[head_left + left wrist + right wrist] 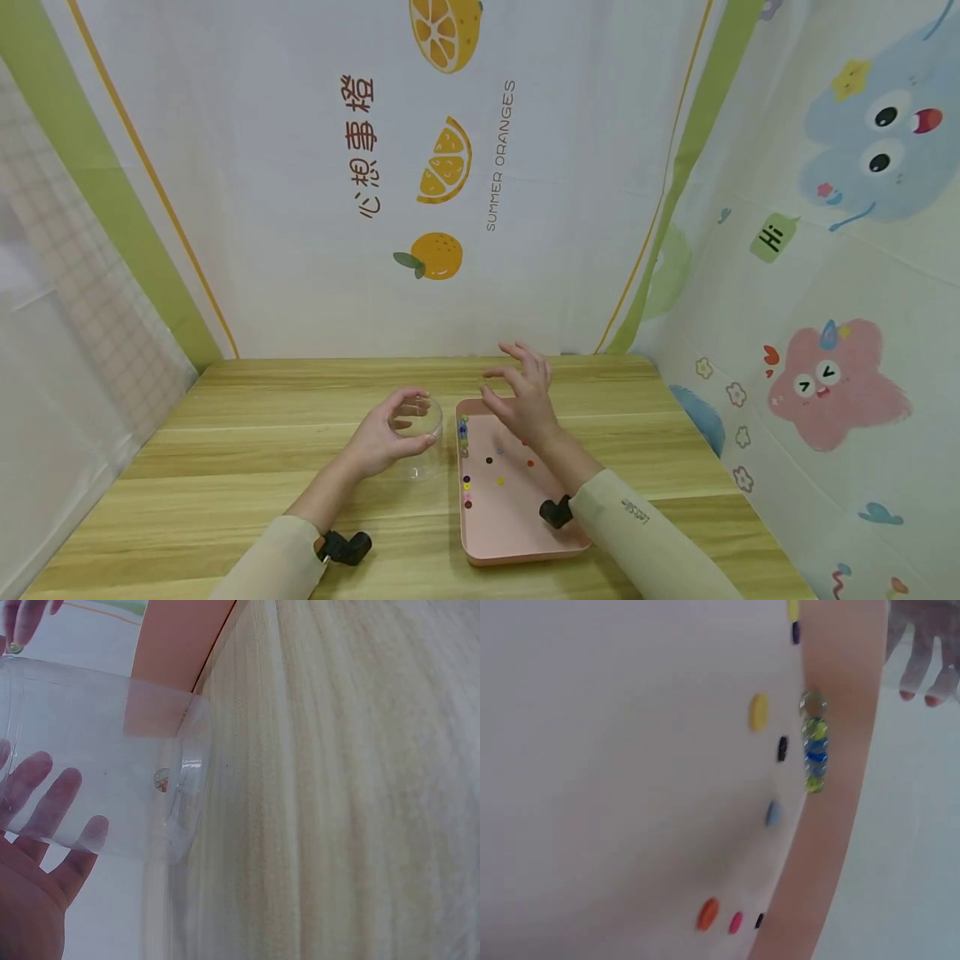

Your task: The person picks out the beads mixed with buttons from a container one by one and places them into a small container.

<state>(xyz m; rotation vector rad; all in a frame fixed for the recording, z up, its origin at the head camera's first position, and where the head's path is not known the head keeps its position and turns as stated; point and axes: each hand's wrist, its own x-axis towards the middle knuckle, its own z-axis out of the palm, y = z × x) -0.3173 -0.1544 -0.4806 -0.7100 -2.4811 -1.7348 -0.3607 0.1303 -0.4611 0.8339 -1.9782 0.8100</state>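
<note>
A clear plastic jar (417,467) stands on the table, and my left hand (382,437) holds it around its upper part. In the left wrist view, a glass marble (161,780) lies at the bottom of the jar. My right hand (527,400) is raised over the far end of the pink tray (525,546). At its fingertips, near the jar's mouth, a small greenish marble (15,648) is pinched. Several glass marbles (816,750) line the tray's left wall. Small flat coloured discs, including a yellow one (759,712) and an orange one (708,913), lie scattered inside.
The wooden table (187,492) carries the jar and, just to its right, the low-walled tray. A white cloth with printed oranges (437,256) hangs behind the table. Another printed cloth hangs at the right. A small black device (345,548) sits at each wrist.
</note>
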